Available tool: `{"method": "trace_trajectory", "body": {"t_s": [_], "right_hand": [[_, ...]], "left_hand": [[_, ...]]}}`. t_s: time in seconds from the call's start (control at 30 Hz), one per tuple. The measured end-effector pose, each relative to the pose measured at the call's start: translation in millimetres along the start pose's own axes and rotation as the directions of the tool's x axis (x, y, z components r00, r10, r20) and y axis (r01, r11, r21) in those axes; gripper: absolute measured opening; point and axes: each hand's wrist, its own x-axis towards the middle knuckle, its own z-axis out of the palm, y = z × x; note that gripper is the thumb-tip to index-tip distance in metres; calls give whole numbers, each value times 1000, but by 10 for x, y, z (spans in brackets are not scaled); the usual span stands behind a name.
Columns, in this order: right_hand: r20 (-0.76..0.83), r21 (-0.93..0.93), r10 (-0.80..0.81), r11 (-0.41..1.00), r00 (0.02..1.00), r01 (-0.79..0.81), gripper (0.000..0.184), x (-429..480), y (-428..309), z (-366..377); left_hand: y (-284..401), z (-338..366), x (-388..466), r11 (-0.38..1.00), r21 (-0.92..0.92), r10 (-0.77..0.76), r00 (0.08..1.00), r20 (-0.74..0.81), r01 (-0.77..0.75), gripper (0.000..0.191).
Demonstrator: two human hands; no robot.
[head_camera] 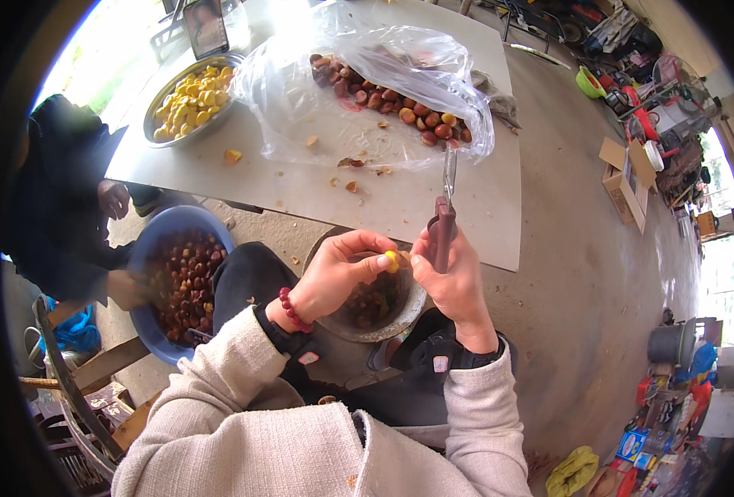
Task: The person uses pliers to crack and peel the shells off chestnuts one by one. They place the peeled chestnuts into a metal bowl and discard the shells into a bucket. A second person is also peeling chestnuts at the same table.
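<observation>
Between the fingertips of my left hand (345, 264) is a yellow peeled chestnut (392, 261). My right hand (457, 279) grips the brown handle of a peeling tool (444, 230), whose metal end points away toward the table. Its thumb and finger also pinch a bit of brown shell (406, 258) beside the nut. Both hands are above a bucket (407, 314) with dark shells inside. Beyond them, unpeeled chestnuts (398, 102) lie in a clear plastic bag (367, 146) on the table. A metal bowl (174, 141) of yellow peeled chestnuts stands at the table's left.
A blue basin (155, 345) of brown chestnuts is at my left, with another person's hand (128, 290) at its rim. Shell scraps (352, 186) dot the white table (485, 205). A phone (206, 28) leans behind the bowl. A cardboard box (626, 186) and clutter line the right wall.
</observation>
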Motion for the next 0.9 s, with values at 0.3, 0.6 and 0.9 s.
{"method": "trace_trajectory", "body": {"t_s": [0.3, 0.6, 0.9], "right_hand": [[-15, -161, -86, 984, 996, 83, 27, -35, -68, 18], [-34, -321, -107, 943, 994, 90, 25, -53, -70, 75], [-12, -383, -243, 897, 970, 220, 35, -35, 45, 99]], "left_hand": [[-20, -39, 10, 1000, 10, 10, 1000, -12, -10, 20], [-11, -21, 11, 992, 112, 64, 997, -50, -58, 19], [31, -2, -3, 997, 81, 9, 999, -36, -6, 20]]}}
